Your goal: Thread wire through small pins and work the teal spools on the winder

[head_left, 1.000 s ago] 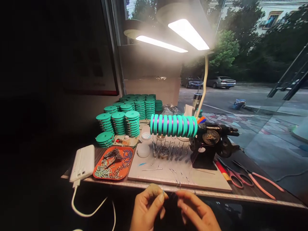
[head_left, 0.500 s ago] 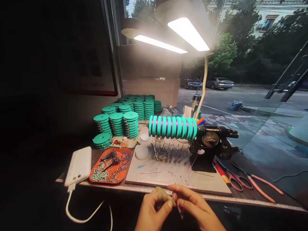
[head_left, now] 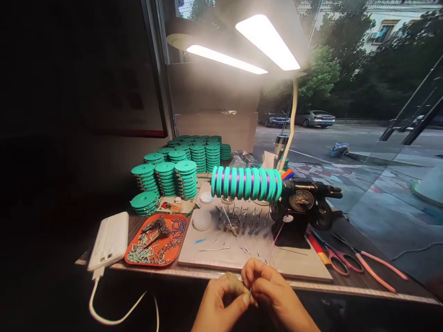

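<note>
My left hand (head_left: 221, 302) and my right hand (head_left: 273, 295) meet at the table's front edge, fingertips pinched together around a tiny thin piece I cannot make out; a pale lump sits by my left thumb. A pink thread runs from my hands up toward the black winding machine (head_left: 301, 207), which carries a row of teal spools (head_left: 246, 183) on a spindle. Small metal parts lie on the grey work board (head_left: 294, 263) just beyond my fingers.
Stacks of teal spools (head_left: 173, 177) stand at the back left. An orange tray (head_left: 133, 254) of small tubes and a white power bank (head_left: 108, 240) with cable lie left. Red-handled scissors (head_left: 337, 260) and pliers (head_left: 374, 267) lie right. A lamp (head_left: 266, 41) hangs overhead.
My hands have come together: the right hand moved left to meet the left, and both now pinch at one spot. The view shifted slightly.
</note>
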Demonstrator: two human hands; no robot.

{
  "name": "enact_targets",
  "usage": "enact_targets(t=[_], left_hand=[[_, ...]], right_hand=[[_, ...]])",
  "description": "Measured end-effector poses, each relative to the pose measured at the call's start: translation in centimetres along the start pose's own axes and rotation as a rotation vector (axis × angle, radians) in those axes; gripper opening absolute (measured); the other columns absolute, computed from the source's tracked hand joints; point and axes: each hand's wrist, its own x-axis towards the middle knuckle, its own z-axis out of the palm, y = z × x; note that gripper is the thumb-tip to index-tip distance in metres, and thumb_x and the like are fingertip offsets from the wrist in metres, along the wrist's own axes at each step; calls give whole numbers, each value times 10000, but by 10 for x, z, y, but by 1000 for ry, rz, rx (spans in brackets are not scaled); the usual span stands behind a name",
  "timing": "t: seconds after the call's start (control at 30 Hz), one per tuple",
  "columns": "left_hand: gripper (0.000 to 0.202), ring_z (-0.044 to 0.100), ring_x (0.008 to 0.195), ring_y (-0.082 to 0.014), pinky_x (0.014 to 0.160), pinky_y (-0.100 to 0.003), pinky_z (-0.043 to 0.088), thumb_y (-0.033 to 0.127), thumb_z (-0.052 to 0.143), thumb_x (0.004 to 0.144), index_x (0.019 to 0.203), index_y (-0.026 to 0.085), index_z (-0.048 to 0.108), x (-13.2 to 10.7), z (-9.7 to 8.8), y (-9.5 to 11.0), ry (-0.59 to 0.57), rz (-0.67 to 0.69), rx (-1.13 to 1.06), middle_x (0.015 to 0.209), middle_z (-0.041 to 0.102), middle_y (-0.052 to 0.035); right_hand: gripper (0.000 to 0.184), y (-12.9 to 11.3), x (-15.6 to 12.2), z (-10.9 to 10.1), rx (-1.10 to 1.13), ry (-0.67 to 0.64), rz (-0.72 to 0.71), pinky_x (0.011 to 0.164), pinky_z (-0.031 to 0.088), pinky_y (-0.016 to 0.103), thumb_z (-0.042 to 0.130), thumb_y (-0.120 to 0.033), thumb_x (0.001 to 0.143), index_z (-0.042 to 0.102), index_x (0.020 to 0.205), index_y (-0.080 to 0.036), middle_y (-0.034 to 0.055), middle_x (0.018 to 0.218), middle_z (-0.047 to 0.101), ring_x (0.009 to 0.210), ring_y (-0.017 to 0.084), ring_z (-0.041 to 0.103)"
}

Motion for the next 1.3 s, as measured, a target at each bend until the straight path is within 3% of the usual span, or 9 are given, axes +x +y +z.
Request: enact_targets(t=[0.17,0.4,0.57,0.7,0.9,1.0,1.07,1.17,1.3], left_hand=[[235,480,651,-154,646,-257,353,347,577,686,580,155,659,-5,7,4,126,168,-51,616,535,-41],[228,248,412,-33,432,-190,164,356,639,630,626,128,625,-3,9,-7,-10,-267,-622,495,425,22],[230,271,413,-29,433,-189,177,323,647,620,633,94,636,-2,9,3,-68,-356,-650,515,433,11],[156,253,422,-26,447,-175,208,249,667,598,609,105,609,-4,10,6,7,-456,-741,506,376,42],[170,279,427,-30,432,-175,196,254,664,597,598,96,603,-3,13,7,-41,-431,-766,510,350,43],[203,286,424,-32,429,-179,177,288,673,581,600,96,609,-2,13,4,-62,-420,-735,502,378,34],[218,248,386,-27,417,-187,145,318,681,564,579,118,598,-2,11,1,-72,-421,-691,447,351,55],[227,210,370,-32,417,-199,130,346,672,565,555,137,585,-2,10,-3,-43,-377,-522,392,304,79],[222,358,483,-81,488,-212,254,338,632,582,535,129,576,-2,11,-2,59,-245,-219,474,442,28]], right_hand=[[89,-2,0,4,150,-74,-9,454,243,193,497,-118,546,424,569,-164,-45,587,420,466,53,339],[85,3,-4,-5,206,-49,-100,462,272,181,531,-94,608,534,667,-155,-11,746,505,489,38,388],[89,7,-3,-11,241,-91,-117,379,194,181,515,-110,603,536,671,-163,-10,768,530,385,12,346],[115,8,-4,-15,228,-63,-130,398,218,174,553,-115,589,546,692,-164,-32,733,478,422,11,330],[126,9,-5,-17,174,-100,-146,384,191,164,546,-157,614,518,736,-169,-6,862,532,372,-20,298],[112,11,-7,-17,-32,-77,-178,395,265,163,533,-226,682,462,765,-199,-8,801,554,399,20,375],[120,15,-11,-20,-351,69,-288,470,360,189,512,-278,739,472,830,-212,-16,704,536,508,80,471],[88,26,-19,-29,-875,237,-550,569,399,203,468,-264,796,517,842,-206,-9,658,544,611,115,528],[172,37,-31,-40,-1327,238,-975,499,369,205,394,-189,837,539,745,-182,1,569,539,506,105,499]])
